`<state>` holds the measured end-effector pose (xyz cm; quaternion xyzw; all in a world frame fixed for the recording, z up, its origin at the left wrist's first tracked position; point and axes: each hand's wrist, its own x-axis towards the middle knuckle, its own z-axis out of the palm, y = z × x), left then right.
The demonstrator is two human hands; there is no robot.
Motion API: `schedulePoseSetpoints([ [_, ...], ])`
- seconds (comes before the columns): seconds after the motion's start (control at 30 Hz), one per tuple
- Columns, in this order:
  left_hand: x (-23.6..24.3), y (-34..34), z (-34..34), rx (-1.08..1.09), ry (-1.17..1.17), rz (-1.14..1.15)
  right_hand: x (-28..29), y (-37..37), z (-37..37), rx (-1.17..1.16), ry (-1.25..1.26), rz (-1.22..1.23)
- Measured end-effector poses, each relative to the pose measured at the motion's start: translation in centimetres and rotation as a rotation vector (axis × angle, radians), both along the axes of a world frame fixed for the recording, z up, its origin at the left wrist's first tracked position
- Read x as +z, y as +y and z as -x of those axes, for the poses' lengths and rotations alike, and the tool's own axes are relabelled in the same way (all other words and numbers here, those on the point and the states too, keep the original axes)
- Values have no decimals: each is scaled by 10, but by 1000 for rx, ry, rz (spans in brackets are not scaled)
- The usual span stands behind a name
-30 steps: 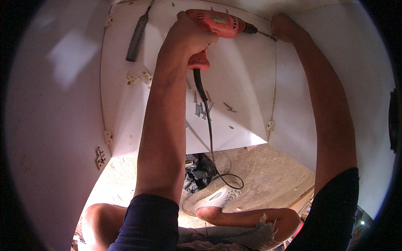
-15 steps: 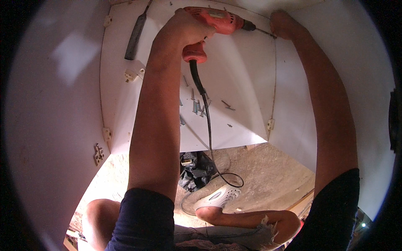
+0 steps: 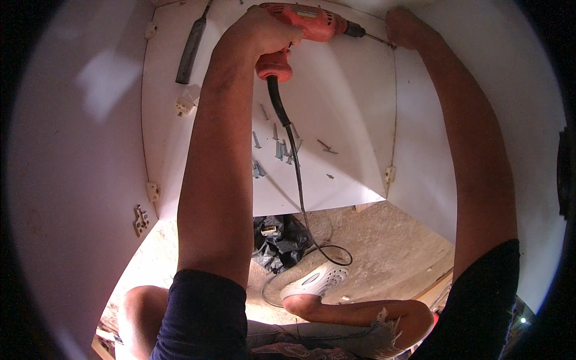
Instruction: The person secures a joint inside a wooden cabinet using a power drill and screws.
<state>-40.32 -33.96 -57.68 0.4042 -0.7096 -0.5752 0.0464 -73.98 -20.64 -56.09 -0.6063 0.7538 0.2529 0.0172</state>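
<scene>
My left hand [image 3: 264, 31] is wrapped round the grip of a red corded power drill [image 3: 315, 25] at the far side of a white cabinet. The drill lies level, with its black chuck [image 3: 354, 29] and long thin bit [image 3: 378, 39] pointing right. The bit's tip meets the seam of the right-hand panel [image 3: 423, 138]. Beside that tip is my right hand [image 3: 409, 30], its fingers curled in against the panel; whatever they pinch is hidden. A black cord [image 3: 295, 156] hangs from the drill's handle toward me.
Several loose screws [image 3: 280, 149] lie on the white base panel [image 3: 342, 114]. A dark-handled tool [image 3: 192, 51] lies at the far left. Small white connector blocks [image 3: 153, 192] sit along the seams, and a hinge plate [image 3: 141, 221] on the left panel. A black plastic bag [image 3: 282, 240] rests on the floor.
Hardly anything differs. The drill and both hands sit slightly higher in the picture, and the left forearm has shifted a little left. The bit stays at the right-hand seam.
</scene>
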Motion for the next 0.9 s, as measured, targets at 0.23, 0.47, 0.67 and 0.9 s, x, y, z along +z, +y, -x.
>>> schedulePoseSetpoints([
  [0.23, 9, 2, 3, -8, 20, 6, -11, 0, 17, -31, 90, -16],
  [0.47, 2, -2, 6, -35, -5, 36, 3, 4, -5, -19, -1, -33],
  [0.67, 2, -12, 6, -142, 42, 12, 4, 0, -7, -16, -25, -22],
  [0.9, -2, -10, 10, -114, -37, 111, -2, 5, -3, 32, 7, 20],
])
